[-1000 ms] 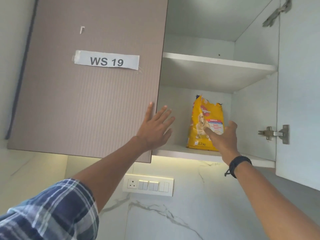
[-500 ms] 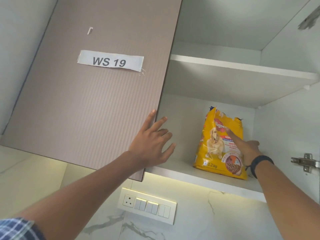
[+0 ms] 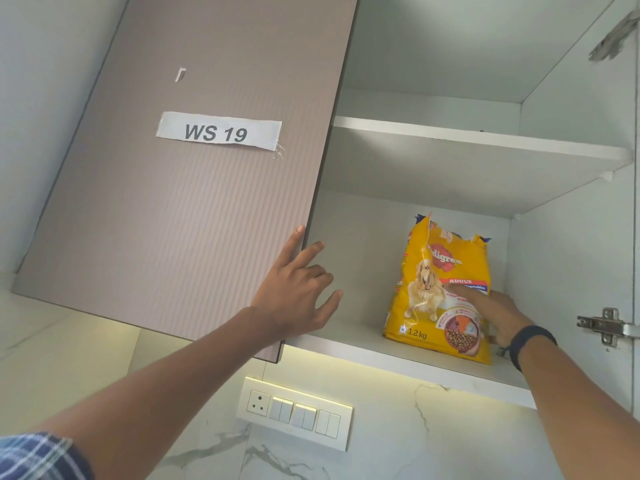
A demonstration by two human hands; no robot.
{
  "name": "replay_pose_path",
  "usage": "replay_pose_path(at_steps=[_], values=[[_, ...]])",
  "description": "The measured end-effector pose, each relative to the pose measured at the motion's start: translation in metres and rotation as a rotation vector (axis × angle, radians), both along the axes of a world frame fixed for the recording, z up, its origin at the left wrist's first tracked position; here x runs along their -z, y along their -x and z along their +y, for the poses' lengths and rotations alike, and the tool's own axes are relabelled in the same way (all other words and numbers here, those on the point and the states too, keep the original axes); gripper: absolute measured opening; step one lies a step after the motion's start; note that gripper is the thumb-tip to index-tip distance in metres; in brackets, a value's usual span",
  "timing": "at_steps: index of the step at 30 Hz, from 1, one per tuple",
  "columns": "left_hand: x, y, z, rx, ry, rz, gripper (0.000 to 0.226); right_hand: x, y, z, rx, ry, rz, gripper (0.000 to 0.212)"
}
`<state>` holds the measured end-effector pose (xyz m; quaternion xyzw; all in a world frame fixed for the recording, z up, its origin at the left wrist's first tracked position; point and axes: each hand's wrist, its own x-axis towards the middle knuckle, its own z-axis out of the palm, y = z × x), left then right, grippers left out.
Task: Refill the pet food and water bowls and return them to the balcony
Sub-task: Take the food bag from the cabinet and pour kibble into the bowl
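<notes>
A yellow pet food bag [image 3: 429, 296] with a dog picture stands upright on the lower shelf [image 3: 349, 351] of an open wall cabinet, its top torn open. My right hand [image 3: 491, 310] lies against the bag's front right side, fingers laid across the label, thumb side hidden behind the hand. My left hand [image 3: 298, 292] is spread open, fingertips resting on the edge of the brown left cabinet door [image 3: 180, 209]. No bowls are in view.
The upper shelf [image 3: 478, 140] shows nothing on it. The right door stands open with its hinge [image 3: 606, 325] at the right edge. A switch panel [image 3: 294, 414] sits on the marble wall below the cabinet. The left door carries a "WS 19" label [image 3: 218, 131].
My right hand has reached deeper into the cabinet and settled against the bag's front. The view has shifted closer and upward. My left hand stays at the door edge.
</notes>
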<state>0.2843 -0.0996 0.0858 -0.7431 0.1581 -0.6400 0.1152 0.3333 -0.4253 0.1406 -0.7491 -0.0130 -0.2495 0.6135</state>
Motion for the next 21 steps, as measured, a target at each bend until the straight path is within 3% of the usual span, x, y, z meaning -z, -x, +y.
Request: replay_pose_path(at_steps=[7,21], values=[[0.001,0.002,0.001,-0.005,-0.007,0.005,0.051,0.005,0.005,-0.003,0.012,0.066,-0.065,0.06],[0.002,-0.005,0.002,0.007,-0.036,-0.022,0.049,0.013,0.035,0.009,-0.02,0.066,-0.152,0.033]])
